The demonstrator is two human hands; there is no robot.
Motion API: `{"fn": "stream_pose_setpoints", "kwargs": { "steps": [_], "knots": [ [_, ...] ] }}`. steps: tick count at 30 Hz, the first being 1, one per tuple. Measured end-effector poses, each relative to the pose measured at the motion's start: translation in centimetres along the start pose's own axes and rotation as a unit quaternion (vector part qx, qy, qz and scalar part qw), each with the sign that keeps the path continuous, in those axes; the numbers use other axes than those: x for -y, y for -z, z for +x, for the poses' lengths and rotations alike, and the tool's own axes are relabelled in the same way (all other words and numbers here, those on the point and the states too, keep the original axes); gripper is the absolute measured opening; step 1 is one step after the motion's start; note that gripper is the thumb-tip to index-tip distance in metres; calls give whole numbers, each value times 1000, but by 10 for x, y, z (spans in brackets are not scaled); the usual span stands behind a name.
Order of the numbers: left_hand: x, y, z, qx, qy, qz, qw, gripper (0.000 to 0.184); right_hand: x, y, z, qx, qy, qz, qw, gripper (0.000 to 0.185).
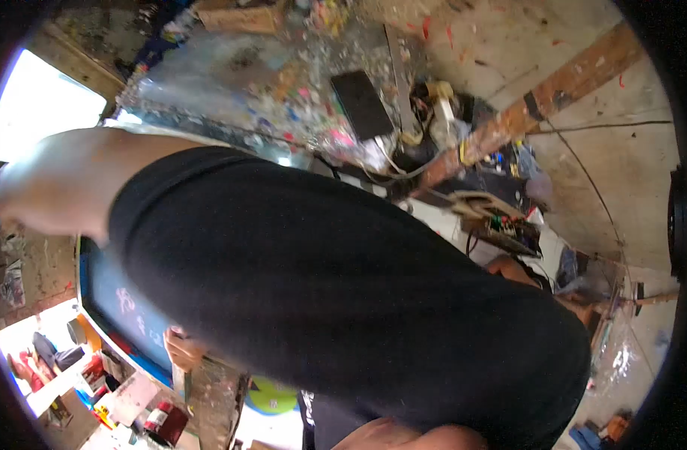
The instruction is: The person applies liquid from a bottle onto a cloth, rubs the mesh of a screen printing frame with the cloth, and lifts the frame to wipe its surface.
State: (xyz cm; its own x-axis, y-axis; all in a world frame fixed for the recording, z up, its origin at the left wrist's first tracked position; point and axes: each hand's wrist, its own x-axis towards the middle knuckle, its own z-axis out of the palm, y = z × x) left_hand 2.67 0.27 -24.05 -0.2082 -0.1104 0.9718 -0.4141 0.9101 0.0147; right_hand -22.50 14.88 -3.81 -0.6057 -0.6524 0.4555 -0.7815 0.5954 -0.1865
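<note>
My right arm, in a black short sleeve (321,270), stretches across most of the view towards the left edge. Its bare forearm (58,176) is blurred, and the fingers cannot be made out there. Below the sleeve, my left hand (183,351) has its fingers wrapped over the lower edge of a blue screen-printing frame (122,281). Pale pinkish markings show on the frame's blue face. The sleeve hides part of the frame and the wrist of that hand.
A paint-spattered worktop (231,82) with a dark phone-like slab (362,105) lies at the top. A stained wooden pole (523,112) slants across the upper right. Another person's arm (579,307) shows at right. Red-labelled containers (166,422) stand at lower left.
</note>
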Motion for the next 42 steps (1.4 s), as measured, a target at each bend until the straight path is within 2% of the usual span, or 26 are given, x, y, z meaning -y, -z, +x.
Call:
{"fn": "stream_pose_setpoints", "kwargs": {
  "steps": [3,6,10,12,14,16,18,20,22,24,26,28,31,32,34,37,38,40,41,42],
  "knots": [
    [10,2,-4,13,-5,40,999,48,59,18,-14,-83,94,107,986,56],
    [8,2,-8,20,9,49,999,49,79,40,-37,-131,137,129,973,53],
    [-6,6,-7,33,23,43,998,50,59,84,-101,-127,147,94,976,54],
    [-14,4,-9,42,19,42,998,51,43,94,-157,-73,146,103,981,57],
    [-24,2,-11,48,2,-3,999,51,36,92,-247,39,96,174,979,55],
    [-29,2,-10,72,-12,-23,997,51,34,62,-319,76,-6,259,963,53],
    [-34,4,-11,96,-22,-28,995,52,32,68,-380,193,-105,214,952,51],
    [-38,5,-12,112,-23,-23,993,52,22,46,-428,226,-177,237,928,51],
    [-36,6,-11,126,-20,-19,992,52,26,54,-476,209,-234,235,920,52],
    [-30,7,-11,146,-18,-18,989,53,23,40,-514,162,-218,304,913,53],
    [-24,6,-14,170,-27,-22,985,53,29,55,-545,84,-278,388,875,47],
    [-19,-1,-22,192,-33,-27,981,53,33,37,-574,1,-328,367,871,44],
    [-5,-13,-34,223,-36,-26,974,54,43,30,-613,-29,-435,314,843,41],
    [1,-18,-38,233,-36,-24,972,54,44,27,-624,-25,-470,307,827,44],
    [-5,-10,-38,251,-30,-19,967,55,46,18,-638,50,-564,280,775,55],
    [-14,-6,-37,279,-25,-18,960,55,55,1,-656,83,-649,265,708,83],
    [-15,-5,-38,289,-23,-18,957,56,56,-7,-662,79,-650,263,708,83],
    [-13,-7,-38,301,-16,-18,953,56,55,-28,-672,91,-694,347,623,87],
    [-13,-9,-40,303,-13,-18,953,56,51,-64,-679,57,-719,351,596,81],
    [-13,-9,-41,306,-9,-18,952,56,50,-83,-687,55,-719,348,599,81]
  ]
}}
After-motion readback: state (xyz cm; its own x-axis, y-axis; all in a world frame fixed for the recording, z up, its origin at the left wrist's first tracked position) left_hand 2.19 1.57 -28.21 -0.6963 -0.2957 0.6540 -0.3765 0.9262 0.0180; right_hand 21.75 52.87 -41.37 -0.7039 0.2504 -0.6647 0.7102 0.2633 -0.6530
